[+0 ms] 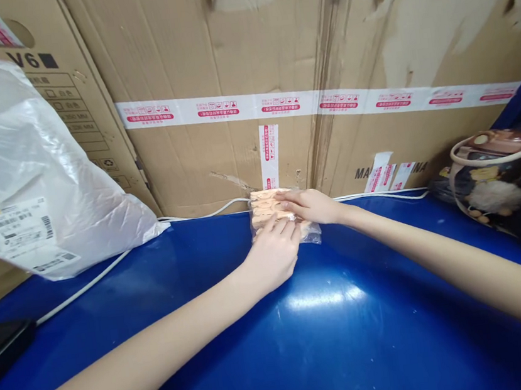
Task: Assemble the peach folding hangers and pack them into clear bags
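A clear plastic pack of peach-coloured pieces (264,202) stands at the back of the blue table, close against the cardboard. What the pieces are, I cannot make out. My left hand (273,255) is closed on the front lower part of the pack, its fingers curled over the plastic. From the right side my right hand (314,205) grips the same pack, with fingers reaching across its upper face. Loose crinkled film sticks out at the lower right, below my right hand. The fingers hide part of the pack.
Large cardboard boxes (205,50) with printed tape wall off the back of the blue table (336,350). A white plastic mailer (49,176) leans at left, above a black object (2,353). White cable (87,291) runs along the back. A brown-lidded bottle (503,143) stands at right.
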Demonstrator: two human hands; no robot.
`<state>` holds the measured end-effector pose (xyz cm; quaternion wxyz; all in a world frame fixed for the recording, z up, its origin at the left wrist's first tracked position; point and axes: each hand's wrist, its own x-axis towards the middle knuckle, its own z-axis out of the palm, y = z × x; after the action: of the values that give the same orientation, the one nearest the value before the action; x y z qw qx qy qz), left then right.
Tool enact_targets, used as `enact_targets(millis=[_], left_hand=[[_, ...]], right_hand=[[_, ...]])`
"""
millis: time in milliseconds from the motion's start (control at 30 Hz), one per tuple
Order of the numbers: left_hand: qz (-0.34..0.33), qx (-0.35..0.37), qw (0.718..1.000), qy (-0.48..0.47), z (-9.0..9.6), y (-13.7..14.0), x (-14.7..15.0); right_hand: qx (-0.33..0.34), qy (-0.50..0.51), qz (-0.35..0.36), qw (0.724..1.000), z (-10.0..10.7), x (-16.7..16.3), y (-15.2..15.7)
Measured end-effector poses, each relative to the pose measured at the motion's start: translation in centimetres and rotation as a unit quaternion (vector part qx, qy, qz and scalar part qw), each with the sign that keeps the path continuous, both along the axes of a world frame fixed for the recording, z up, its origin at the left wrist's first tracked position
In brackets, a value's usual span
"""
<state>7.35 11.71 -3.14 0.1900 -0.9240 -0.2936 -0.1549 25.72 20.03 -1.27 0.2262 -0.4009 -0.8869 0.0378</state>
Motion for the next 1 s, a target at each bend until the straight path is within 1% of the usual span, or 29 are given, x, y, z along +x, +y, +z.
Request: enact_targets(millis=[67,133,233,300,333,400,467,567,633,733,867,933,1000], left_hand=[[0.011,-0.014,1.0,-0.013,0.3,-0.6,-0.3],[0.023,-0.028,0.999,-0.022,0.5,-1.7,-0.8],[0.036,-0.054,0.998,-0.027,0.3,-3.9,-2.1],[0.053,-0.09,0.994,-0.034,-0.3,-5.4,-3.2],[0.066,-0.113,0.991,-0.039,-0.6,-6.1,-3.8],[0.086,-0.158,0.983,-0.041,-1.1,-7.3,-4.8],[0.084,-0.194,0.977,-0.032,-1.4,-8.1,-5.8],[0.049,-0.232,0.971,-0.002,-1.3,-8.7,-6.8],[0.035,-0.245,0.969,0.013,-1.0,-8.8,-7.0],[0.035,-0.248,0.968,0.02,-0.7,-8.9,-6.9],[0.033,-0.247,0.968,0.011,-0.8,-9.0,-6.7],[0.043,-0.248,0.968,-0.005,-1.0,-9.0,-6.8],[0.068,-0.247,0.966,-0.023,-1.2,-8.8,-6.8]], right_hand=[[0.003,0.016,-0.013,1.0,0.8,-0.1,-0.6],[0.017,0.034,-0.022,0.999,1.7,-0.2,-2.1],[0.051,0.044,-0.023,0.998,2.4,-0.6,-6.6],[0.064,0.032,-0.01,0.997,2.1,-0.7,-10.4],[0.073,0.01,0.005,0.997,1.7,-0.7,-12.2],[0.043,-0.042,0.024,0.998,0.6,-0.7,-15.2],[-0.002,-0.08,0.025,0.996,-0.6,-0.4,-17.0],[-0.082,-0.114,0.025,0.99,-2.0,0.1,-17.8],[-0.108,-0.118,0.015,0.987,-2.4,0.3,-17.7],[-0.107,-0.112,0.007,0.988,-2.5,0.4,-17.5],[-0.098,-0.095,0.013,0.991,-2.6,0.4,-17.5],[-0.097,-0.093,0.013,0.991,-2.6,0.4,-17.5],[-0.096,-0.09,0.014,0.991,-2.7,0.4,-17.5]])
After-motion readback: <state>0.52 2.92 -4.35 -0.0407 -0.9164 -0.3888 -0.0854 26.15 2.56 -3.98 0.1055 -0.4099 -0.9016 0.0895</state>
